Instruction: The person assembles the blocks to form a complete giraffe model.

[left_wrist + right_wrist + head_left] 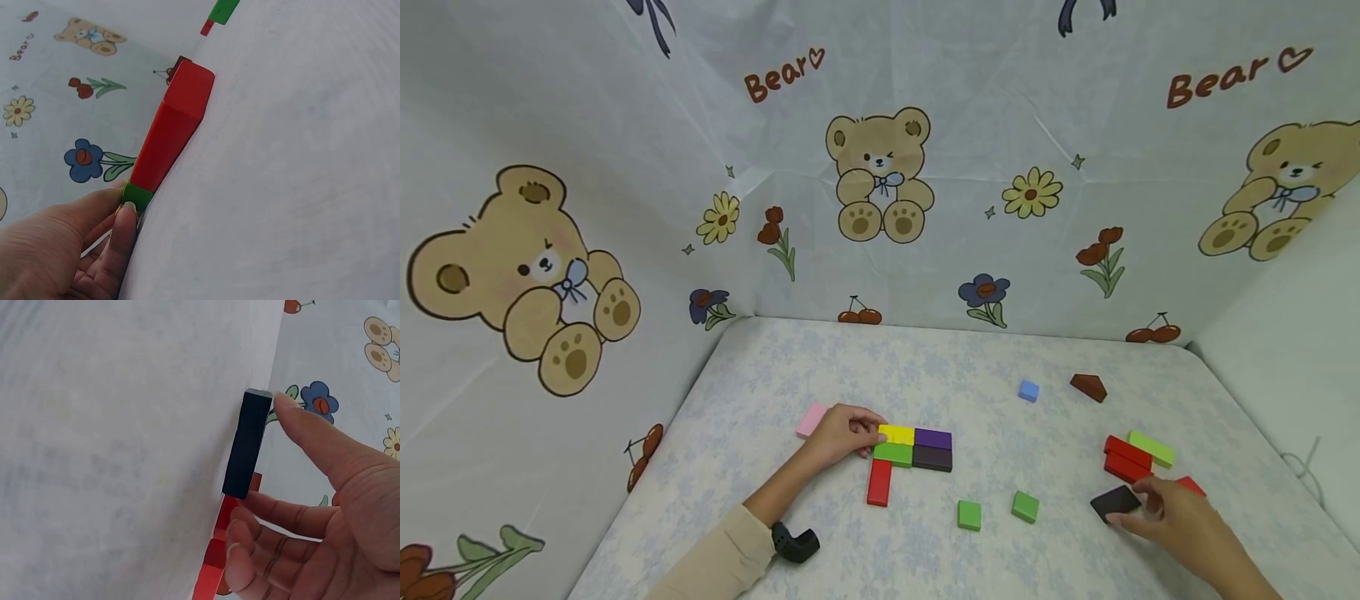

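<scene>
My left hand (841, 431) has its fingertips on the left end of a yellow block (897, 434) and appears to pinch it. The yellow block lies flat against a green block (892, 454), beside a purple block (933, 438) and a black block (932, 459). A red block (878, 483) extends toward me from the green one; it looms large in the left wrist view (172, 128). At the right, my right hand (1180, 518) holds another black block (1115, 503) between thumb and index finger. The right wrist view shows this block (247, 444) by its narrow side.
Two small green blocks (969, 515) lie nearer me in the middle. Red blocks (1127, 458) and a lime block (1152, 448) sit beyond my right hand. Farther back are a blue cube (1028, 390) and a brown block (1088, 386). A pink block (812, 420) lies behind my left hand.
</scene>
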